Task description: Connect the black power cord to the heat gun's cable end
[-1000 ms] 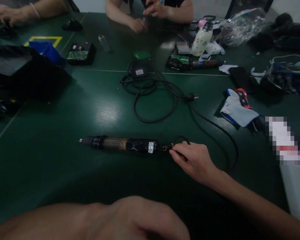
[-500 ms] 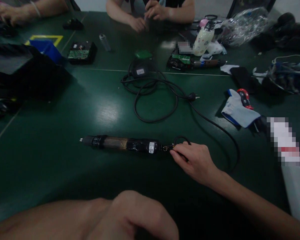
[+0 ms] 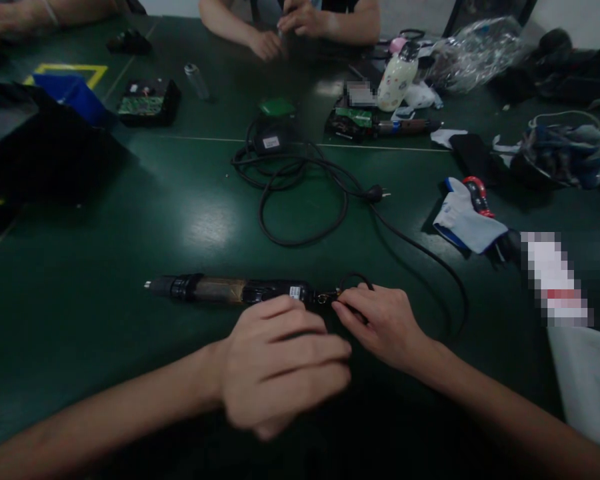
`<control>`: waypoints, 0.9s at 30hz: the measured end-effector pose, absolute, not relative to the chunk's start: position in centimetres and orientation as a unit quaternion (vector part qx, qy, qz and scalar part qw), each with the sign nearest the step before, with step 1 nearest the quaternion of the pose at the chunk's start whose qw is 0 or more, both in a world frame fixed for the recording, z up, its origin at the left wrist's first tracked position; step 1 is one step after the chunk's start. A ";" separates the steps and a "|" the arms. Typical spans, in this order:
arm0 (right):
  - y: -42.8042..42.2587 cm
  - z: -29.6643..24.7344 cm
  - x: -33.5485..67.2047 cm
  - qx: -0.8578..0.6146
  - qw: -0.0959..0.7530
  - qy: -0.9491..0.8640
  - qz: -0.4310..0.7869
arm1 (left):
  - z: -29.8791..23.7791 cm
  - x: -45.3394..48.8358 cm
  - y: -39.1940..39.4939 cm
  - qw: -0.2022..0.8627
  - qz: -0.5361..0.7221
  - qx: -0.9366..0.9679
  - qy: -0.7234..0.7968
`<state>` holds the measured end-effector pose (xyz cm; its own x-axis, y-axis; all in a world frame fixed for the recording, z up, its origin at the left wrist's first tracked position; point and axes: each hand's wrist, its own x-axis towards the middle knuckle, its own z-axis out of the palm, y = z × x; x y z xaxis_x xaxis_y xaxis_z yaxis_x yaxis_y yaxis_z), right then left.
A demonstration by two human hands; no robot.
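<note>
An electric screwdriver [image 3: 217, 289] lies sideways on the green table, its metal tip pointing left and a small white label near its rear. At its rear end, my right hand [image 3: 380, 323] is closed on the black power cord [image 3: 359, 275], which loops up beside the fingers. My left hand [image 3: 285, 367] hovers in front of the screwdriver's rear, partly covering it. Its fingers are curled, and whatever may be inside them is hidden from view. The cord runs back in coils to a black adapter box [image 3: 271, 141] and a plug [image 3: 375, 194].
At right lie a white-and-blue glove [image 3: 467, 220] with a red-handled tool and a white pouch [image 3: 583, 380]. Across the table are a second electric screwdriver [image 3: 410, 127], a bottle [image 3: 398, 77], circuit-board units [image 3: 147, 102] and a blue bin [image 3: 73, 97]. Another person's hands [image 3: 300, 20] work opposite.
My left hand has risen from the bottom edge toward the screwdriver's rear. My right hand keeps its hold on the cord. The whole view has shifted slightly.
</note>
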<state>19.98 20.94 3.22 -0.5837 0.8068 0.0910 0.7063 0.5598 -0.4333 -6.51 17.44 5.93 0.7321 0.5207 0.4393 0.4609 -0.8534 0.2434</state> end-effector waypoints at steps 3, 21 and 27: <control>20.9 3.1 20.0 -0.430 0.144 -0.873 0.178 | 4.2 -4.9 20.3 -0.022 0.249 0.941 0.228; 21.2 3.2 20.1 -0.426 0.145 -0.873 0.189 | 2.8 -3.6 20.9 0.012 0.289 0.895 0.341; 21.1 3.1 20.1 -0.426 0.145 -0.873 0.186 | 2.8 -3.6 20.9 0.004 0.280 0.897 0.342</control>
<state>20.12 21.14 3.11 -0.5942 0.7987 0.0952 0.6905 0.5672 -0.4488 -3.55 20.95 2.82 0.6084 0.6163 0.5000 0.6119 -0.7655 0.1989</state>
